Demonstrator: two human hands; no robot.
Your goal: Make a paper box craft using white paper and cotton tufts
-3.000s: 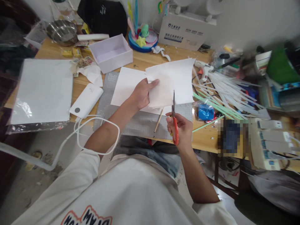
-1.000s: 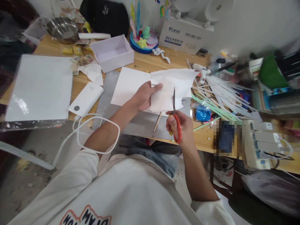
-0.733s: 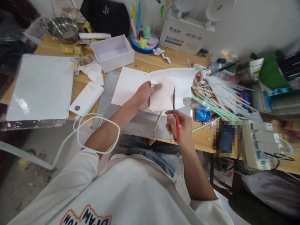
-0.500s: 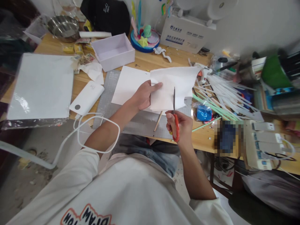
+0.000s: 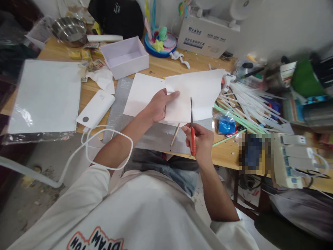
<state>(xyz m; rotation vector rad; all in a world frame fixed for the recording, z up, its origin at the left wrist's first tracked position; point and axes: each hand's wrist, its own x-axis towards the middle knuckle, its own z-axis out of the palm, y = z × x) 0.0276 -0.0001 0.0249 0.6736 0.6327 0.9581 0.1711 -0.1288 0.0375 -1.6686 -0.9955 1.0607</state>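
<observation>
Near the front edge of the desk (image 5: 225,159), head view: the left hand (image 5: 159,105) is clamped on the paper (image 5: 203,88), above the mat (image 5: 152,139); the right hand (image 5: 203,140) is closed round the scissors (image 5: 193,140), blades across the paper; cutting seems the step in hand; the next snip calls for taut paper.

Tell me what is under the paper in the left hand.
A white sheet and the gray mat show below the held paper, with a wooden stick by its near edge. What the paper covers is hidden.
</observation>
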